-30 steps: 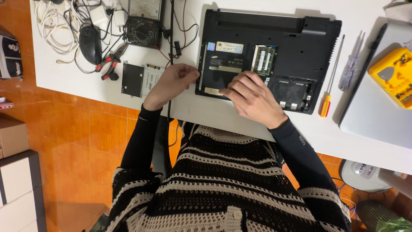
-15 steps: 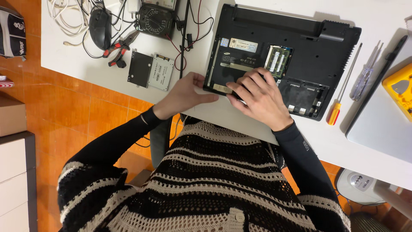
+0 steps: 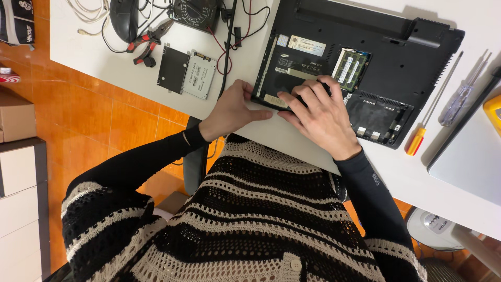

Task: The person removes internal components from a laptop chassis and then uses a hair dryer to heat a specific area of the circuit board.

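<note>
clearly bracing: left hand [image 3: 232, 112] pressed flat, gripping nothing, against near edge of upturned black laptop [image 3: 365, 57] on white table [image 3: 104, 57]; right hand [image 3: 321, 115] spread open over drive bay, steadying it.

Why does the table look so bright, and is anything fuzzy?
In the head view, the white table is lit evenly from above, so it nearly washes out; soft shadows lie beside the laptop and screwdriver; both hands, left and right, look sharp; the edges bend slightly from the wide lens.
</note>
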